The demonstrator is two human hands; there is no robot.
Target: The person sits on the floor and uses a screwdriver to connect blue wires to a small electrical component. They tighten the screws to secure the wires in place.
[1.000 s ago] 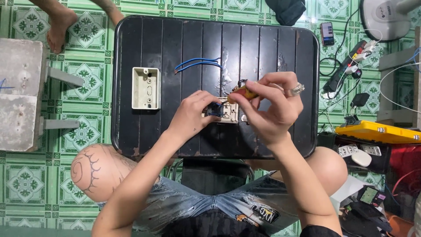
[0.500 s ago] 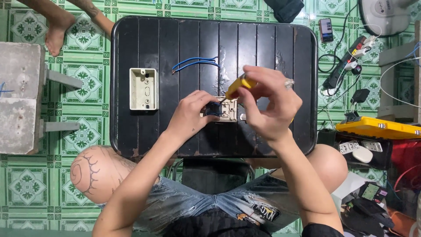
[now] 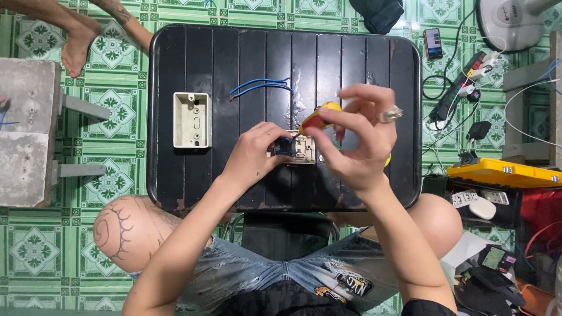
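Note:
My left hand [image 3: 254,153] presses down on a small beige switch module [image 3: 300,150] with a blue wire end, holding it on the black slatted table [image 3: 351,64]. My right hand [image 3: 356,140] grips a screwdriver with a yellow and red handle [image 3: 316,117], its tip angled down onto the module. A ring sits on one finger of that hand. Two loose blue wires [image 3: 260,86] lie on the table just above the hands. A cream wall box [image 3: 192,120] lies open side up to the left.
Another person's bare feet [image 3: 76,41] rest on the green patterned floor at top left beside a concrete block [image 3: 26,129]. To the right are a phone [image 3: 434,43], a power strip with cables [image 3: 462,88], a fan base [image 3: 515,23] and a yellow tool case [image 3: 503,174].
My right hand has lifted and tilted the screwdriver, handle now higher and further left over the module. My left hand stays on the module. The other person's feet shifted slightly.

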